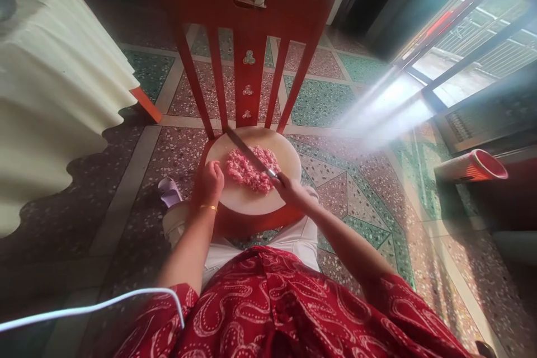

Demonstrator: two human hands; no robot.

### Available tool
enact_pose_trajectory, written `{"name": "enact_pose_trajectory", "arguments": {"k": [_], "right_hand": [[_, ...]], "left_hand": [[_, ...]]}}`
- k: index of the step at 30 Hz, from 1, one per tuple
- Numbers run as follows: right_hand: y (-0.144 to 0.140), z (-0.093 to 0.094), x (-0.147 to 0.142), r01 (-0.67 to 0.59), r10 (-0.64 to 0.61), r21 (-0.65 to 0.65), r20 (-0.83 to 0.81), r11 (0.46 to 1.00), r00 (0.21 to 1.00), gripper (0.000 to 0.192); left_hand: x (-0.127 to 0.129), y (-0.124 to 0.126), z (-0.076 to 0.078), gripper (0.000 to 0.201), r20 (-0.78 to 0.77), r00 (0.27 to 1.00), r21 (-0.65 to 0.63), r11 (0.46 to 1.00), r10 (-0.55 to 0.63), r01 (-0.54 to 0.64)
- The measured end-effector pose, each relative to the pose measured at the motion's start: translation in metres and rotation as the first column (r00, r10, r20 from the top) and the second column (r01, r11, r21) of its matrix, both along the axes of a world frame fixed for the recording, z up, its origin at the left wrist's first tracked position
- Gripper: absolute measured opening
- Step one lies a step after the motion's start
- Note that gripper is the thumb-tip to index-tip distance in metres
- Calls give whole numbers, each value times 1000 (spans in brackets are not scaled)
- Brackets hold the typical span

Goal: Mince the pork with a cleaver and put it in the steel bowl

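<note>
A round, pale cutting board point(260, 207) rests on the seat of a red wooden chair point(247, 224) in front of me. Pink minced meat point(251, 170) is spread in a rough patch across its middle. My right hand point(289, 187), at the board's right side, is closed around the handle of a kitchen knife point(247, 151). The long blade slants over the mince, its tip towards the far left rim. My left hand point(213, 178) has its fingers curled at the board's left edge and seems to grip it; part of those fingers is hidden.
The chair's tall slatted back point(247, 67) rises just beyond the board. A table with a cream cloth point(67, 84) stands at left. A lilac slipper point(169, 192) lies on the terrazzo floor. At right are a red bin point(474, 166) and a bright doorway; a white cable point(104, 302) crosses lower left.
</note>
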State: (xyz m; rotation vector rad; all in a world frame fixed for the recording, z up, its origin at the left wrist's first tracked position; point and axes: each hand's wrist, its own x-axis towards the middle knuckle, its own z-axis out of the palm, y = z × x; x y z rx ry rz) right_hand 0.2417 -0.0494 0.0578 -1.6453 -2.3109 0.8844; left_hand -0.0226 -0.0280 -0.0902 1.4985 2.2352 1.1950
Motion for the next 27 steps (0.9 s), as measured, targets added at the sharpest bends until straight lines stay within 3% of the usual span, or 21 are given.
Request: {"name": "enact_pose_trajectory", "arguments": {"k": [2,4,7,10,14,17,20,23,27], "right_hand": [[-6,9,-2,9,4,119,-108,993,994,30],[-12,3,-8,40,-19,159,-130,986,991,31],[-15,-18,-17,41,-40,-8,23,999,999,23],[-10,-15,-19,22,-8,-135,101,991,995,20],[-10,12,-15,41,-32,69,-137,997,990,28],[-17,3,-19,120,-80,192,-207,974,975,27],[-20,-23,-24,95,-95,8,14,995,995,19],[-19,-25,-21,41,-29,-107,115,993,993,18],[-22,0,-19,33,-20,110,-117,993,993,28]], "left_hand": [[0,2,-4,29,-13,999,11,999,37,-37],[0,4,-7,28,-24,998,16,998,60,-59],[0,3,-6,26,-30,998,2,999,48,-48],[0,0,-1,26,-29,999,-1,1000,31,-31],[2,0,2,27,-28,999,33,999,40,-39],[2,1,2,27,-1,999,50,998,47,-47],[2,-2,4,27,17,999,62,997,41,-42],[4,-12,7,27,45,998,73,996,53,-57],[10,-27,7,28,92,990,66,991,107,-113]]}}
